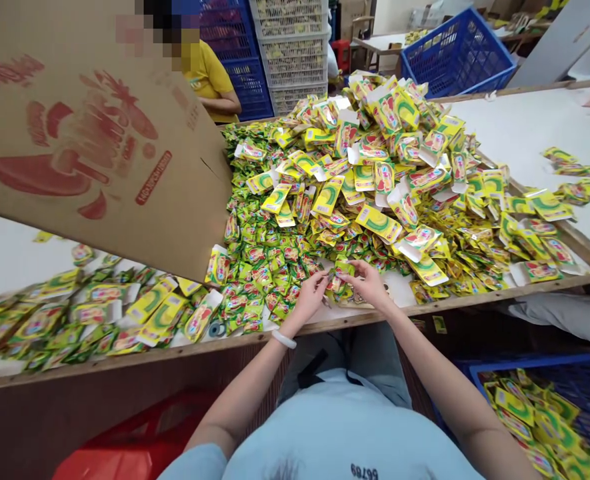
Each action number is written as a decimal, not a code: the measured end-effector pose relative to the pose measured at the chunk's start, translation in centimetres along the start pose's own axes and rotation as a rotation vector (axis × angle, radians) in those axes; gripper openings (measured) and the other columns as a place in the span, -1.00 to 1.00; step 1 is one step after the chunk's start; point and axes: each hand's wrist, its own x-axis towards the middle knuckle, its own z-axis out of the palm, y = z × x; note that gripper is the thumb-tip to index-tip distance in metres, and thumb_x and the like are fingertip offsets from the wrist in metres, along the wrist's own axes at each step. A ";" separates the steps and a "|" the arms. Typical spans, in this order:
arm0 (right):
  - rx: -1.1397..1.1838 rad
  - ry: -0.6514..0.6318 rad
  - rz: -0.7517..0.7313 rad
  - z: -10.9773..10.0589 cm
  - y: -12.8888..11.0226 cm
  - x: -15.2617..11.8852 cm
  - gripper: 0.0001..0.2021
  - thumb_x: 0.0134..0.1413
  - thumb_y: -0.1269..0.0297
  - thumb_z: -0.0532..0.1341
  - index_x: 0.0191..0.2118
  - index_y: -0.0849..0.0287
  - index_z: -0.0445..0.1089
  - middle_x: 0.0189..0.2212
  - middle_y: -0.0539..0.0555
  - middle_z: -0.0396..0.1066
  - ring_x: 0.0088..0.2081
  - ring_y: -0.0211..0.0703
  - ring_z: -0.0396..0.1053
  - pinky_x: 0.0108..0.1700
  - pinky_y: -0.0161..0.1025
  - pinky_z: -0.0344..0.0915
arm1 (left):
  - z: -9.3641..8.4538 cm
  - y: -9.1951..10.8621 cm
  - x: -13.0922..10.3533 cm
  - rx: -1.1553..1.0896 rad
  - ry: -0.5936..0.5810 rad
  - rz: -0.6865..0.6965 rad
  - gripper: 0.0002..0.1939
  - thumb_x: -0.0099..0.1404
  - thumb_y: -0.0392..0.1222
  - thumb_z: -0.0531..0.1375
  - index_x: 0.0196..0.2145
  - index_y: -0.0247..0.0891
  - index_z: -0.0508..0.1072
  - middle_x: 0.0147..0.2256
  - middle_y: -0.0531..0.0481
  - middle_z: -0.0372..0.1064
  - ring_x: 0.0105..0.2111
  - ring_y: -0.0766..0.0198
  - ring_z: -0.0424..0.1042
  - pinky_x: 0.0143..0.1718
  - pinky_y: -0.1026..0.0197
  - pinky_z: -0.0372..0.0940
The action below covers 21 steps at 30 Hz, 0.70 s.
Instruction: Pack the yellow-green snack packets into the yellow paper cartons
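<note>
Both my hands meet at the table's front edge, in the middle of the view. Between their fingertips is a small green packet (343, 267). My left hand (315, 292) has its fingers bent against the left side of the packets there. My right hand (369, 283) pinches the green packet from the right. Many small green wrapped packets (255, 287) lie to the left of my hands. Behind them rises a heap of yellow and green boxes (379, 223), several with white flaps open. More flat yellow packets (455, 267) lie at the right.
A large cardboard box (99, 133) stands tilted at the left. Flat boxes (159, 310) lie below it. A person in a yellow shirt (217, 77) is behind the table. Blue crates (457, 57) stand behind and at the lower right. A red stool (125, 440) is at lower left.
</note>
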 end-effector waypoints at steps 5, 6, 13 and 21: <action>-0.173 0.246 -0.046 -2.5 -1.4 -0.8 -0.45 0.08 -0.07 0.26 0.06 0.23 0.31 -0.09 0.30 0.42 -0.08 0.11 0.38 -0.04 0.03 0.36 | -0.4 0.3 -0.8 -0.184 -0.031 -0.138 -0.51 0.23 0.16 0.28 -0.12 -0.34 0.47 -0.34 -0.05 0.48 -0.38 0.20 0.53 -0.43 0.13 0.54; -0.207 0.267 -0.061 -2.7 -1.8 -1.3 -0.45 0.07 -0.08 0.28 0.05 0.22 0.32 -0.07 0.30 0.41 -0.08 0.10 0.38 -0.04 0.02 0.35 | -0.3 0.6 -1.0 -0.216 -0.018 -0.153 -0.49 0.21 0.17 0.29 -0.11 -0.34 0.46 -0.29 -0.07 0.48 -0.36 0.19 0.53 -0.41 0.12 0.55; 0.200 -0.251 0.151 -0.4 -3.0 -2.9 -0.58 0.10 -0.21 0.17 -0.29 0.09 0.27 -0.50 -0.05 0.35 -0.60 -0.22 0.32 -0.55 -0.25 0.30 | -0.1 2.2 -2.2 -0.471 -0.109 -0.294 -0.42 0.03 0.11 0.44 -0.08 -0.29 0.49 -0.15 -0.14 0.55 -0.19 0.11 0.55 -0.17 0.05 0.52; -0.080 -0.397 -0.080 -3.9 -4.6 -0.7 -0.76 0.23 0.03 0.15 -0.25 0.10 0.34 -0.52 -0.04 0.42 -0.53 -0.22 0.34 -0.44 -0.31 0.23 | -1.5 2.7 -2.3 -0.663 -0.252 -0.496 -0.31 0.07 0.35 0.34 -0.12 -0.33 0.55 -0.19 -0.22 0.59 -0.16 0.05 0.58 -0.05 0.00 0.47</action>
